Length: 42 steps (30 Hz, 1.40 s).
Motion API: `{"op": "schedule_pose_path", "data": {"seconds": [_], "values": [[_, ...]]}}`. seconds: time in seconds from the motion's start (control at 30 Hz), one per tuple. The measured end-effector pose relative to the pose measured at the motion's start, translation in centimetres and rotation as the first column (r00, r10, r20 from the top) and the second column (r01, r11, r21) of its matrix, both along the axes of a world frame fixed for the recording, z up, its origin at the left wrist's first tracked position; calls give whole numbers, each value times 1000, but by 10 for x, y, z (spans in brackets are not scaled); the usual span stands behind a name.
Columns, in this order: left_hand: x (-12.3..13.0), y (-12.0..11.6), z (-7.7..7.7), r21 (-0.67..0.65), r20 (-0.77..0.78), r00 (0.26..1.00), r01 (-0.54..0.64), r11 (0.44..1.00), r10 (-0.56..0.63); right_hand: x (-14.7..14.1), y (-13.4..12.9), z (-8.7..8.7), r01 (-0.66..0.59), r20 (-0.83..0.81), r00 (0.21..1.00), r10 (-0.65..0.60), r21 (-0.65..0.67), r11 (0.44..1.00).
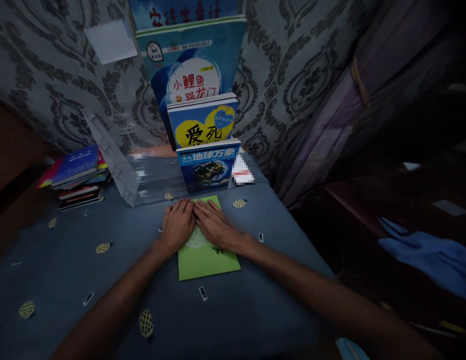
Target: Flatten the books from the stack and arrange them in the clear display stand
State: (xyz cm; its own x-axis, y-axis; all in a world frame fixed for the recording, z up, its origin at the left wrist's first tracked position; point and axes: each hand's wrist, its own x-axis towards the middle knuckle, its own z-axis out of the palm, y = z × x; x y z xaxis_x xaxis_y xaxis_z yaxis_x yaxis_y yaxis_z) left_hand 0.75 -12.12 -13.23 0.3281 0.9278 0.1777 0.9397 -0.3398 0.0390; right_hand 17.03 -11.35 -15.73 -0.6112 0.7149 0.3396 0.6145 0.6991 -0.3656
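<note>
A green book (208, 262) lies flat on the blue tablecloth. On its upper left part rests my left hand (178, 222), the fingers bent over near the top edge. My right hand (213, 225) lies on the upper middle of the cover, palm down with fingers stretched out, its tips touching the left hand. Neither hand wraps round anything. Just behind the hands, a blue book with a globe picture (209, 167) stands in the front tier of a clear acrylic rack (120, 165). Behind it stand a blue and yellow book (202, 122) and a larger teal book (195, 65).
A pile of books (77, 167) lies at the back left of the table (105, 275). A white paper (110, 42) is on the patterned wall. Past the table's right edge are a curtain (323, 130) and a blue cloth (428, 255).
</note>
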Motion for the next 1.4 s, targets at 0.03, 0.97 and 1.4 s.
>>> {"op": "schedule_pose_path", "data": {"seconds": [0.03, 0.97, 1.4], "values": [[0, 0, 1, -3, -2, 1000, 3, 1000, -3, -1, 1, -2, 1, 8, 1000, -1, -16, 1000], [-17, -4, 3, 3, -35, 999, -20, 1000, 21, 56, 30, -16, 117, -129, 984, -126, -76, 990], [-20, 7, -13, -2, 118, 976, 182, 983, -181, 57, 25, -6, 318, -224, 910, -348, -163, 934]]}}
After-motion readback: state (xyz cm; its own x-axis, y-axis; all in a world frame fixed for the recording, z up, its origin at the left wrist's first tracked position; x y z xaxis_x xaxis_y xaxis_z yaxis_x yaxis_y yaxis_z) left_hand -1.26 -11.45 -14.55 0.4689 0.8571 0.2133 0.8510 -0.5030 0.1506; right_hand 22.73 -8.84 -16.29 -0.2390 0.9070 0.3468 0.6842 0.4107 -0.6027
